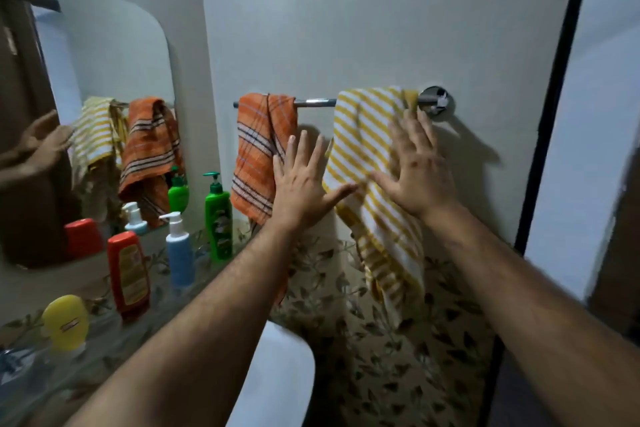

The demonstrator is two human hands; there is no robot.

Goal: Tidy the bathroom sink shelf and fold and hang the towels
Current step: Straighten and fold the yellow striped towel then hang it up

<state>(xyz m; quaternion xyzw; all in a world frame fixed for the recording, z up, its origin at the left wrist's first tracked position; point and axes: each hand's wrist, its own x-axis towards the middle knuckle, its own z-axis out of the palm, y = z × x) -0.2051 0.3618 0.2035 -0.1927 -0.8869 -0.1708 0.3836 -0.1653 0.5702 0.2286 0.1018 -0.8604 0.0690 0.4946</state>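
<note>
Cloth like this yellow striped towel is soft and light, I think, so it will slide on the smooth towel bar if I pull only one side. It is better to take it by the two lower corners, or to press it flat against the wall as I do now. My right hand lies on it with the fingers straight and spread, holding nothing. My left hand is also flat and spread; its thumb touches the left edge of the towel, the other fingers are over the bare wall between the two towels.

This towel hangs at the right end of the bar, near the round mount, and it is white with yellow stripes running slantwise. It looks a bit crooked, narrower at the bottom. The orange checked towel hangs at the left end, bunched and not folded neatly. On the sink shelf stand a green bottle, a blue pump bottle, a red bottle and a yellow bottle in a row
</note>
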